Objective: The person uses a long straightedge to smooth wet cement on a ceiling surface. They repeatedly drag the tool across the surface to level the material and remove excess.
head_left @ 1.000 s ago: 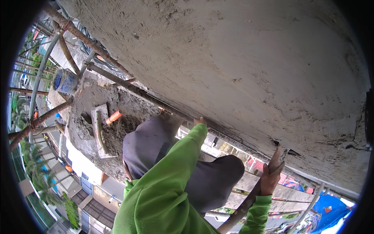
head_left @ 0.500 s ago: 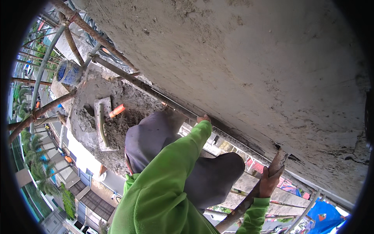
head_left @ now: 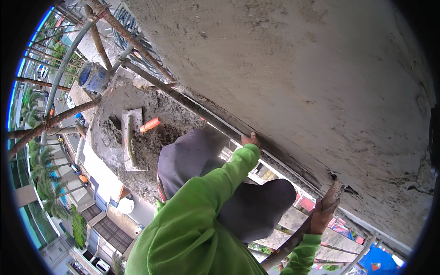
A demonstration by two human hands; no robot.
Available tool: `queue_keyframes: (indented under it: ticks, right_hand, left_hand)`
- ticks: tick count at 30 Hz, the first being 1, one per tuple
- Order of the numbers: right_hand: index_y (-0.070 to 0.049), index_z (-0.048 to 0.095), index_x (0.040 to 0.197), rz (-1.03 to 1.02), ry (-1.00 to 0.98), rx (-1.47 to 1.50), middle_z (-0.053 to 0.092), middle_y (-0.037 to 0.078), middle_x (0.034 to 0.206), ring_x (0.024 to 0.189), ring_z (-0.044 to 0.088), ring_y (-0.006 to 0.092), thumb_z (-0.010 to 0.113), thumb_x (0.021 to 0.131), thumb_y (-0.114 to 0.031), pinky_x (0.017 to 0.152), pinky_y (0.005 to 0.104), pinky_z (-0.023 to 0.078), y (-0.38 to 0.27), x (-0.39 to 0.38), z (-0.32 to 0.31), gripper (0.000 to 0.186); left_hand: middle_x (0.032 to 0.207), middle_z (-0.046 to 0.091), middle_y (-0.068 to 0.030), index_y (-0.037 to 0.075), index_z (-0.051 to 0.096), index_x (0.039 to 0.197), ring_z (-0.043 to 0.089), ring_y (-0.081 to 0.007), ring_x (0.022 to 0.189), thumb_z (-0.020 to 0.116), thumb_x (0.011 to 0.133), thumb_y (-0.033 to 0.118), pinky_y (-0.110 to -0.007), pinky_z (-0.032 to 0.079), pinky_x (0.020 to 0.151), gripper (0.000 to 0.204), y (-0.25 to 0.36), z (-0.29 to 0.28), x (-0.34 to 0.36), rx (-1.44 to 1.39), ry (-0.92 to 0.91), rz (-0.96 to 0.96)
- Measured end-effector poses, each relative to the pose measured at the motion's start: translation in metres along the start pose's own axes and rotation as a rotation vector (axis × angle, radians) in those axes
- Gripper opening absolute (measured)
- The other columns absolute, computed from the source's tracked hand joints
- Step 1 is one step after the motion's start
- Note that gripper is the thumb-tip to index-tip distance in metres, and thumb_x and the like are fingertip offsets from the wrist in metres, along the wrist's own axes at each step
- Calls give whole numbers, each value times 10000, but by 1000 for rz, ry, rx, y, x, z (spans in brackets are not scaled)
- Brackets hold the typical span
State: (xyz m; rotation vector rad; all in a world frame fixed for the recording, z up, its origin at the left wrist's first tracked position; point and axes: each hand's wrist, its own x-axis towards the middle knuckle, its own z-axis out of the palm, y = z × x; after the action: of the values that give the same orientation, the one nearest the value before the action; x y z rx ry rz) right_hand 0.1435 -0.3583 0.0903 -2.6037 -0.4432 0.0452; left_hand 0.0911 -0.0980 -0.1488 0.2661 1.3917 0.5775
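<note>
Left arm's stretched out between two dark-trousered knees (head_left: 261, 208), left hand (head_left: 250, 139) up on one long bar (head_left: 197, 109) along the wall (head_left: 298, 91); can't tell how tightly those fingers close. Right hand (head_left: 321, 219) is wrapped snugly round one thick pole (head_left: 332, 191). Off left of the left hand: one orange cylinder (head_left: 150, 124), one trowel (head_left: 129, 142), then farther, one bucket (head_left: 93, 77).
</note>
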Motion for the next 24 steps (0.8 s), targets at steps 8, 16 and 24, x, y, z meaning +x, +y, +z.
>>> queue_keyframes:
  ticks: [8,16,24]
  right_hand:
    - [88,218,1260,14,-10,-89,450,308,1111,1002,488,378,617,731,-181,831,384,393,-13,-1,-4,715]
    - [91,188,1261,96,-59,30,497,275,1030,850,533,302,612,741,-137,700,347,419,2,3,-1,709]
    - [71,184,1277,-205,56,-150,443,262,1094,677,558,249,613,735,-113,462,296,462,36,6,6,715]
  left_hand:
    - [1102,482,-198,-31,340,1184,500,-300,963,553,796,123,-396,420,808,468,-29,-55,126,159,227,350]
    - [638,543,-69,-23,543,730,502,-169,552,654,716,173,-327,396,473,225,76,-119,229,490,354,356]
    - [886,608,-147,-4,502,1022,583,-290,819,631,700,172,-354,447,733,389,124,-117,245,533,385,454]
